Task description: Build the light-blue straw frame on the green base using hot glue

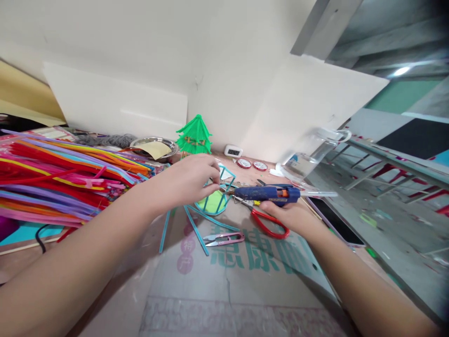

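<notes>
My right hand [286, 215] is closed round a blue hot glue gun [266, 194], which has a clear glue stick out of its back. Its nozzle points left, close to the fingers of my left hand [198, 178]. Those fingers are bent together over a light green piece edged with blue pipe cleaner [212, 203]; what they pinch is hidden. Blue strips [196, 229] lie below it on the board. Red-handled scissors [269, 224] lie under the glue gun, and pink thread snips [226, 239] are nearer to me.
Bundles of coloured pipe cleaners [63, 173] fill the left side. Behind stand a green tree-shaped craft [195, 135], a metal bowl [171, 147] and a small digital clock [233, 150]. A clear plastic jug [305, 157] and a phone [335, 220] are on the right.
</notes>
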